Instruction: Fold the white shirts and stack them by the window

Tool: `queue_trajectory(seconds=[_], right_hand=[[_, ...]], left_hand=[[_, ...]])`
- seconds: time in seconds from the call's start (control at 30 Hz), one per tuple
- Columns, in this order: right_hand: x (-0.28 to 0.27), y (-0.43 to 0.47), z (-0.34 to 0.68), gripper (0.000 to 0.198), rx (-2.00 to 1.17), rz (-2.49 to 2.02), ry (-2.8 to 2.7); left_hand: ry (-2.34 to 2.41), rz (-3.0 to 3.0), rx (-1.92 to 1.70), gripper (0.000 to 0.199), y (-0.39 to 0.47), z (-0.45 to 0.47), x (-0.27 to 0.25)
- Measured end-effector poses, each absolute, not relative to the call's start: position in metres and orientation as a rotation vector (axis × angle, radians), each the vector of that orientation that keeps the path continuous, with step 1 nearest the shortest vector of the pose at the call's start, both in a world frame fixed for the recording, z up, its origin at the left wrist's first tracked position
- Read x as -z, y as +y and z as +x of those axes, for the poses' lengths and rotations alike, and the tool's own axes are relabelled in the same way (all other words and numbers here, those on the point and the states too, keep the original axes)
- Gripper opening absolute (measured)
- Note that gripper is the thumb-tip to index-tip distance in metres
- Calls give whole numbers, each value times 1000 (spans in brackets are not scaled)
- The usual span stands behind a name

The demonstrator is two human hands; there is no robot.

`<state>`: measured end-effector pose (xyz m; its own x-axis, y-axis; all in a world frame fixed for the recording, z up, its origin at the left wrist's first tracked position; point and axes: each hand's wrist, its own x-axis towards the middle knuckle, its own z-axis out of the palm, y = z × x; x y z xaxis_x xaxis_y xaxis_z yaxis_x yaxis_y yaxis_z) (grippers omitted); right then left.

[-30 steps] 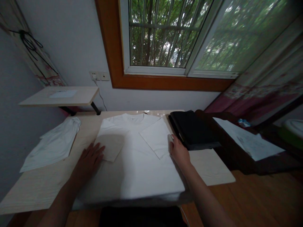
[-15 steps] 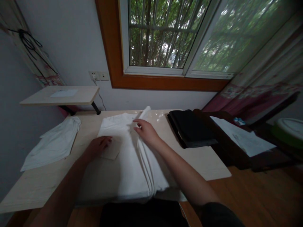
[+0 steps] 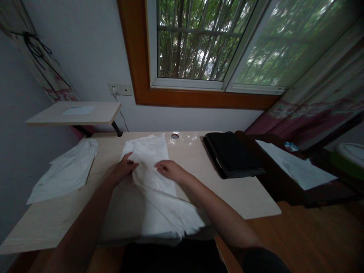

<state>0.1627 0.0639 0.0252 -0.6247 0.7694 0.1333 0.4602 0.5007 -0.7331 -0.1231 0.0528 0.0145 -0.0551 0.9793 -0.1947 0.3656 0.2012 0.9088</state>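
Observation:
A white shirt (image 3: 159, 204) lies across the middle of the desk, its right side folded over towards the left. Creases run slantwise from the fold to the near edge, where the cloth hangs over. My left hand (image 3: 123, 169) rests at the left edge of the folded strip, fingers curved with a gap between thumb and forefinger. On the strip's right part sits my right hand (image 3: 170, 170), fingertips pinched together on the cloth. The patch pocket seen earlier is now covered by the fold.
Another white cloth (image 3: 66, 167) lies on the desk's left side, below a raised shelf (image 3: 74, 113). A black folder (image 3: 231, 155) lies at the right end of the desk (image 3: 256, 201). Further right are paper sheets (image 3: 292, 163) on a dark surface. A window (image 3: 204, 41) is behind.
The right side of the shirt has been turned over to the left, baring the desk and its round hole. My right hand has moved nearer and slightly left; my left hand has shifted slightly right.

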Motion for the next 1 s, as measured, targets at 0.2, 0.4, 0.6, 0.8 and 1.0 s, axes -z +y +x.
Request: queue_trajectory(seconds=[0.2, 0.4, 0.6, 0.8, 1.0], right_hand=[[-12, 53, 184, 24, -834, -943, -2325], [-16, 72, 165, 26, -666, -943, -2353], [-27, 113, 128, 44, -494, -923, -2424], [-36, 152, 91, 60, -261, -934, -2650], [-41, 170, 62, 53, -36, -870, -2914]], left_hand=[[1667, 1421, -973, 86, 57, -118, -10], [1629, 1485, -1013, 97, 45, -114, -3], [1607, 1617, -946, 91, 25, -97, -6], [1582, 1781, -871, 84, 16, -92, -9], [1552, 1903, -867, 84, 14, -95, -8]])
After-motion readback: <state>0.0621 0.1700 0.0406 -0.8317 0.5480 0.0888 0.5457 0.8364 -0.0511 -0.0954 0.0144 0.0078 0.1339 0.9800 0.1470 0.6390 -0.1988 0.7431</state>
